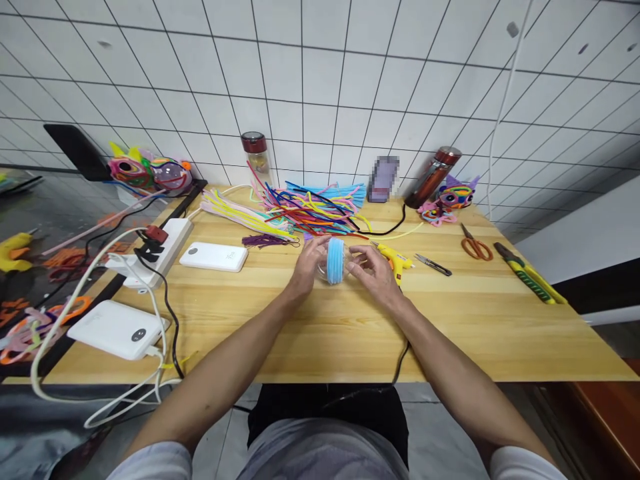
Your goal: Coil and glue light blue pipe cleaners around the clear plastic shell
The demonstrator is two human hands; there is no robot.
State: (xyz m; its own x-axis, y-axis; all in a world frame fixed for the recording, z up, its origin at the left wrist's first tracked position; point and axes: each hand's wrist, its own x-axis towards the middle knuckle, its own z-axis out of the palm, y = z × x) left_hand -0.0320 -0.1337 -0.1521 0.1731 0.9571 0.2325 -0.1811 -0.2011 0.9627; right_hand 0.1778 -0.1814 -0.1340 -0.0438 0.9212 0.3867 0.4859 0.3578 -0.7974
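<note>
Just above the middle of the table, a clear round plastic ball (336, 261) with bands of light blue pipe cleaner around it is between my hands. My left hand (306, 267) is closed around its left side, with the fingertips at the top. At its right side, my right hand (373, 270) grips with bent thumb and fingers. Part of the ball is hidden behind the fingers. A yellow glue gun (397, 260) lies just beyond my right hand. Behind the ball is a loose heap of coloured pipe cleaners (320, 210).
Thread snips (433, 265), orange-handled scissors (476, 245) and green-yellow pliers (530, 277) lie at right. A white power bank (214, 257), a second one (117, 330) and a power strip (167, 247) with cables are at left. Flasks (434, 177) and a decorated figure (454, 195) stand near the wall.
</note>
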